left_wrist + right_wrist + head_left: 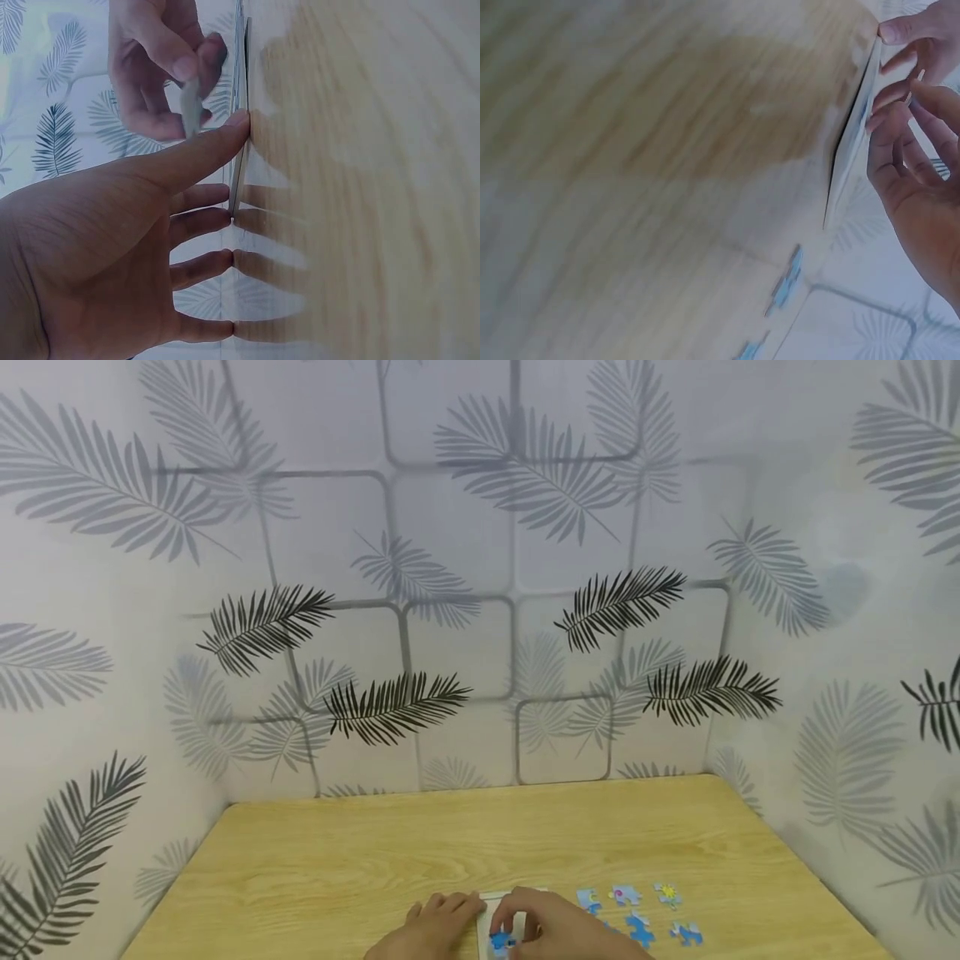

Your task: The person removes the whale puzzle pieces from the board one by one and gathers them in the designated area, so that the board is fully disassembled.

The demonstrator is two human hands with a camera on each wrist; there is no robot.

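Observation:
My right hand [562, 929] pinches a jigsaw puzzle piece [191, 106] between thumb and fingers, just above a thin white puzzle tray [489, 906]. Seen from the right wrist, the piece stands edge-on, so its printed face is hidden. Blue printed puzzle [498, 943] shows below those fingers in the head view. On the tray's left side, my left hand [433, 928] lies with fingers spread and fingertips on the tabletop. Its thumb [217, 142] touches the tray's edge in the left wrist view.
Several loose blue jigsaw pieces [641, 929] lie on the wooden table [337, 843] right of the tray, one with a yellow figure [667, 893]. Leaf-patterned walls [465, 652] border the table at the back and both sides.

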